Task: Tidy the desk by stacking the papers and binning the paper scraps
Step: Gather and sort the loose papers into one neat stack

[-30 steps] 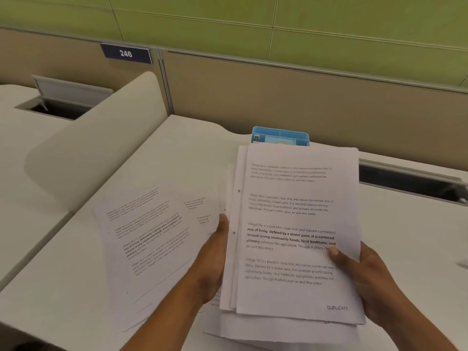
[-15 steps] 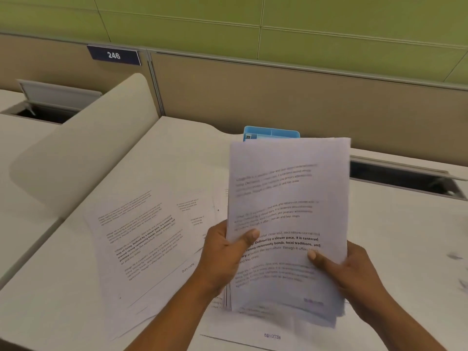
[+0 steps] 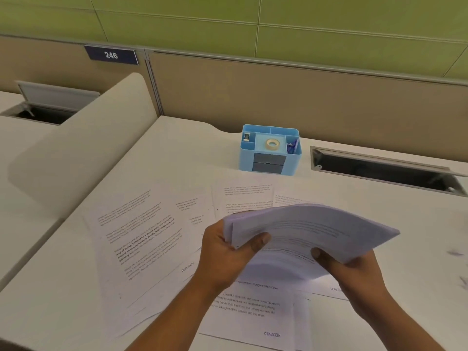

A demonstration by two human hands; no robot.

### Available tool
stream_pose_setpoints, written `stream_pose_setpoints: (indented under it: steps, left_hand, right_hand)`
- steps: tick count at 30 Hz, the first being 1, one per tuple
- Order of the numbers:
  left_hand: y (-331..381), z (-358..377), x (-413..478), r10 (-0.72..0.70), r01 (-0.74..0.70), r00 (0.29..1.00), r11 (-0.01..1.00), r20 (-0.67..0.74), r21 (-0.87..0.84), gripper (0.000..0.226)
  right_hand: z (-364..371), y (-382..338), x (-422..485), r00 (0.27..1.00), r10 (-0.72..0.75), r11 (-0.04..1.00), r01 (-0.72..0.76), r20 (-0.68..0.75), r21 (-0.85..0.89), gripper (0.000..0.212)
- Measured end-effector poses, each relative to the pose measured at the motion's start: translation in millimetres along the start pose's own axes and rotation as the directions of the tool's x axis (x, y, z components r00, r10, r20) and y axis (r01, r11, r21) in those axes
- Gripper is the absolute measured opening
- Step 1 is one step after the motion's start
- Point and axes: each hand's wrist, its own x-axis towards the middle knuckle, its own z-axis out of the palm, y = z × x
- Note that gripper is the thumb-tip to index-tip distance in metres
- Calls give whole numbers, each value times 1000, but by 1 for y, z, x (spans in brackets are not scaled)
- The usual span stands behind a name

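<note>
A thick stack of printed papers point(image 3: 311, 231) hangs tilted nearly flat above the white desk point(image 3: 177, 153). My left hand point(image 3: 228, 252) grips its left edge with the thumb on top. My right hand point(image 3: 354, 272) holds its near right side, thumb on the top sheet. Loose printed sheets point(image 3: 141, 239) lie spread on the desk to the left. More sheets point(image 3: 248, 196) lie behind the stack. One sheet stamped RECEIVED point(image 3: 255, 317) lies under my arms.
A blue desk organiser point(image 3: 270, 152) with a tape roll stands at the back of the desk. An open cable slot point(image 3: 379, 168) lies to its right. A cream curved divider point(image 3: 83, 153) borders the left. Dark marks point(image 3: 455, 254) show on the desk at the far right.
The stack stood upright facing me before. Both hands have tipped it down to nearly flat, uncovering the blue organiser behind it.
</note>
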Motion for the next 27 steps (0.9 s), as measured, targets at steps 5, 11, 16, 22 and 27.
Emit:
stream_pose_setpoints:
  steps: [5, 11, 16, 22, 27]
  left_hand:
    - [-2, 3, 6, -82, 84, 995, 996, -51, 30, 22]
    - [11, -11, 25, -23, 11, 996, 990, -90, -139, 16]
    - [12, -25, 37, -146, 128, 986, 971, -77, -203, 20]
    - [-27, -68, 39, -322, 397, 877, 903, -356, 162, 33]
    - [-72, -141, 14, -181, 627, 605, 709, -776, 323, 42]
  right_hand:
    - [1, 2, 1, 1000, 2, 1000, -2, 24, -13, 45]
    - [3, 3, 4, 992, 100, 994, -96, 75, -52, 16]
    - [6, 7, 5, 988, 152, 984, -149, 25, -94, 19]
    - [3, 23, 5, 973, 228, 970, -231, -38, -79, 5]
    - [3, 30, 9, 940, 317, 947, -321, -122, -15, 10]
